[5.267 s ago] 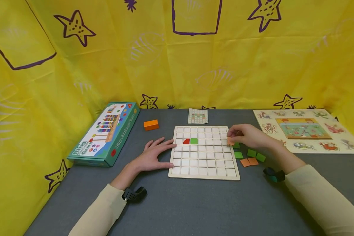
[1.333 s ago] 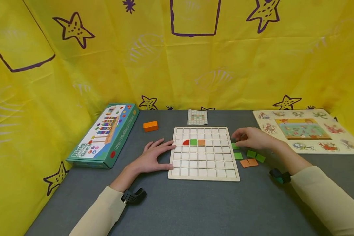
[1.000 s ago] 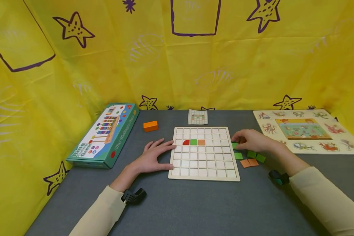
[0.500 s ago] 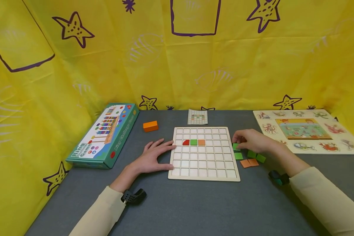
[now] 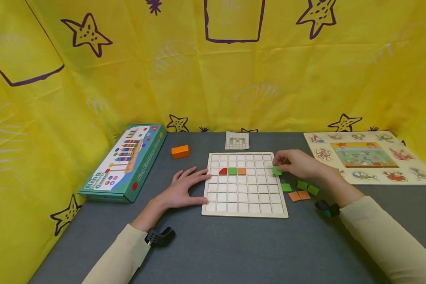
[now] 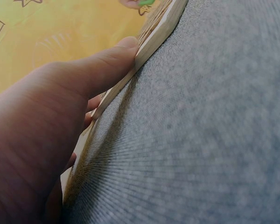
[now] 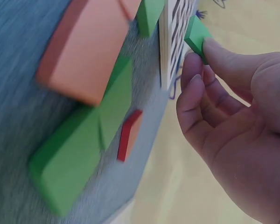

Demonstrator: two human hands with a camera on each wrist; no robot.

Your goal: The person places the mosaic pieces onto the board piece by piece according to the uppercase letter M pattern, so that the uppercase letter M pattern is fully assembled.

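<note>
My right hand (image 5: 299, 162) pinches a green square tile (image 7: 196, 36) between thumb and fingers, over the right edge of a pale wooden grid board (image 5: 248, 187). Spread along the board's left edge is my left hand (image 5: 180, 193); its thumb (image 6: 112, 60) lies against the wooden rim. In one row of the grid sit a red tile with a curved side (image 5: 223, 171), a green tile (image 5: 232, 170) and an orange tile (image 5: 241, 170), side by side. Loose green tiles (image 5: 286, 187) and orange tiles (image 5: 294, 196) lie right of the board.
A printed grid card (image 5: 237, 140) lies behind the board. An orange block (image 5: 180, 152) and a game box (image 5: 124, 161) are at the left. A sea-animal puzzle board (image 5: 363, 175) occupies the back right. In the right wrist view, a red-edged tile (image 7: 129, 135) lies beyond the green ones.
The orange tile has joined the red and green ones on the grid. Since then my right hand has picked up a green tile and moved it left over the board's edge. My left hand stays put.
</note>
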